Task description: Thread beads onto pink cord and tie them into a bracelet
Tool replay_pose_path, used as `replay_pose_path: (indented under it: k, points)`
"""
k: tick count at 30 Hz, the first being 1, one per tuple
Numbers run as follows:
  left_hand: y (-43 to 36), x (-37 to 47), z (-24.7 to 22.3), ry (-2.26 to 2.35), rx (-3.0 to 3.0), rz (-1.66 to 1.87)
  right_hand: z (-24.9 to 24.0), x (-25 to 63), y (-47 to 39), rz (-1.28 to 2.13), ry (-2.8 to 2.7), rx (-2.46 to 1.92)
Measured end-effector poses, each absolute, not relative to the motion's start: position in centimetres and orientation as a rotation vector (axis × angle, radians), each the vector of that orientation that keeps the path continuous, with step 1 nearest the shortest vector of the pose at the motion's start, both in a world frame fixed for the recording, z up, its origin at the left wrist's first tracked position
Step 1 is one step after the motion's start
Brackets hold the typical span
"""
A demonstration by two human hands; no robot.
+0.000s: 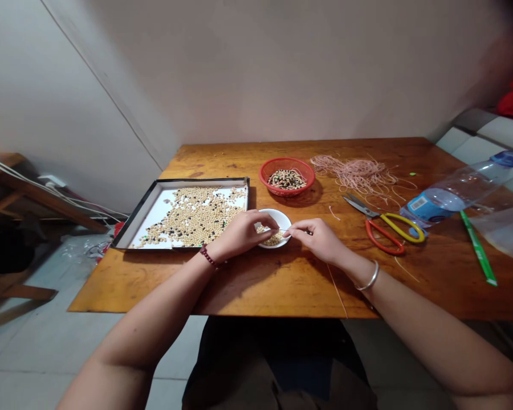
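Over the small white bowl [277,216], which holds pale beads [270,238], my two hands meet fingertip to fingertip. My left hand [245,229] is closed in a pinch above the bowl; what lies between its fingertips is too small to make out. My right hand [320,238] pinches a thin pink cord [337,290] at the bowl's right rim. The cord trails from under this hand to the table's front edge. Left of the bowl lies a shallow black-edged tray [149,219], spread with pale and dark beads [196,213].
Behind the bowl stands a red basket [287,192] of beaded strings. A heap of pink cord [363,175] lies to its right. Scissors with red and yellow handles [385,228], a clear bottle [457,188] and a green pen-like tool [477,247] are on the right.
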State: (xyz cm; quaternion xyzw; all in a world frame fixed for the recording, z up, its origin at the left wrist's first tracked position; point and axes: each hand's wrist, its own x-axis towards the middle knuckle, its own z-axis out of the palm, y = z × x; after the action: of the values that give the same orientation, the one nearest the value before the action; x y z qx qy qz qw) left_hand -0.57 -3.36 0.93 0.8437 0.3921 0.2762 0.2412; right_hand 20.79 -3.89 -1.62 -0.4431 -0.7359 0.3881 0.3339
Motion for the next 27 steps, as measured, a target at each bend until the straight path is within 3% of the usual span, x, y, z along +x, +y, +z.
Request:
replay_pose_path:
  k: [15, 27]
  points:
    - [-3.6, -0.9, 0.8, 1.029, 2.332, 0.748, -1.6, 19.6, -4.9, 1.086, -1.855, -1.149]
    - [-4.6, -1.4, 0.9, 1.041, 2.875, 0.719, -2.1, 18.2, -5.6, 1.294, -1.771, -1.109]
